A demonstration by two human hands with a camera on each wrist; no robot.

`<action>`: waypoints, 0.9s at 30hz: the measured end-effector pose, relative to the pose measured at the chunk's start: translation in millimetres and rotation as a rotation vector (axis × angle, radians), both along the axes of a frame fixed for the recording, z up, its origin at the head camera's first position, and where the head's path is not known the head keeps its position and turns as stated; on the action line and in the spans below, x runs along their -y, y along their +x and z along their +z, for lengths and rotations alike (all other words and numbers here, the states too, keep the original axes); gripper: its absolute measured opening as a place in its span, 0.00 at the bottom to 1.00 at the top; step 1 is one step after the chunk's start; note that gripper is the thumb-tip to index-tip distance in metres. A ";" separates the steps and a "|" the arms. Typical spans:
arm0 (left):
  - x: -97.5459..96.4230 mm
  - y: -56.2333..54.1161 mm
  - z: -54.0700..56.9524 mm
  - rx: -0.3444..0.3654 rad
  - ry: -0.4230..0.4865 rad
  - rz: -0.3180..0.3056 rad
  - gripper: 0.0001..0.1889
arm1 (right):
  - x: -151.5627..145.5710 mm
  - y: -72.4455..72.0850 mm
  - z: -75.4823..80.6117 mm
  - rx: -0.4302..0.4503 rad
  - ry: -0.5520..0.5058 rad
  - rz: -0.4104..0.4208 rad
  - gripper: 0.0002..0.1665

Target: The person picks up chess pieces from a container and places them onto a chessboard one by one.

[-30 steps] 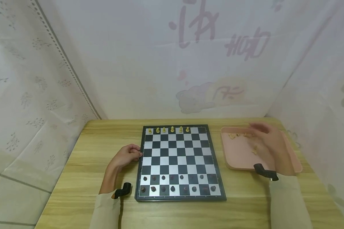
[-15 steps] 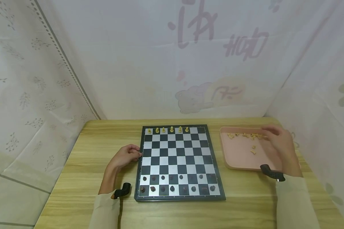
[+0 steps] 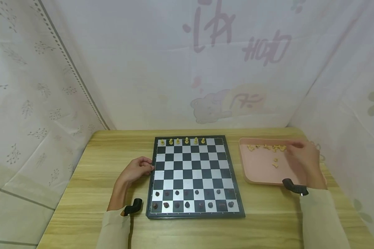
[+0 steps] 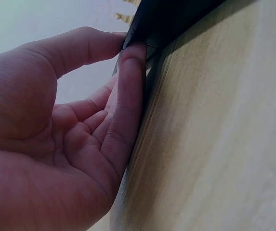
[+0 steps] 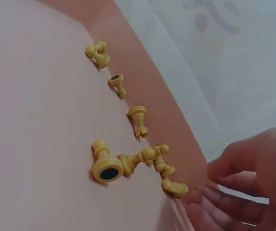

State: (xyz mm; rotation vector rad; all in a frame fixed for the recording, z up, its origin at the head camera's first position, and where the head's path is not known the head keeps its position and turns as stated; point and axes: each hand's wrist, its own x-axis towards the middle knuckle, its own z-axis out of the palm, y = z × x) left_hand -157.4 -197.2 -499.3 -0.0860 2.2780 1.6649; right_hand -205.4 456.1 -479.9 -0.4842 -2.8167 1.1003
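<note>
A black-and-white chessboard (image 3: 191,166) lies in the middle of the table. My left hand (image 3: 139,169) pinches its left edge, the thumb (image 4: 92,45) and a finger (image 4: 130,86) meeting at the dark frame in the left wrist view. Over the far right part of a pink tray (image 3: 258,173) is my right hand (image 3: 303,152), its fingers loosely bent at the tray wall in the right wrist view, with nothing visible between them. Close beside these fingers, yellow chess pieces (image 5: 176,188) lie tipped over along the wall, among them a rook (image 5: 138,120).
Several yellow pieces (image 3: 187,140) stand along the board's far row, toward its left. Two rows of dark pieces (image 3: 187,204) fill the near side. The wooden table (image 3: 109,152) ends at a patterned cloth backdrop (image 3: 143,86).
My right hand has moved right across the tray to its far right part, then slightly lower, uncovering the yellow pieces along the wall. My left hand stays at the board's edge.
</note>
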 end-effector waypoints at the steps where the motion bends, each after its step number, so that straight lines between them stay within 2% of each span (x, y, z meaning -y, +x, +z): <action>1: -0.2 -0.2 -0.4 0.001 -0.005 0.003 0.16 | 0.0 0.0 -0.4 0.004 0.003 0.004 0.30; 5: -0.8 -1.3 -1.7 0.008 -0.016 0.018 0.16 | 0.4 0.1 -1.1 0.050 -0.008 0.018 0.30; 15: 0.2 -1.6 -3.5 0.014 -0.012 0.023 0.15 | 3.6 1.7 -1.2 0.077 -0.013 0.146 0.30; 27: -0.7 -0.8 -1.0 0.003 -0.009 0.015 0.16 | 1.0 -11.8 -5.4 -0.042 0.206 0.318 0.16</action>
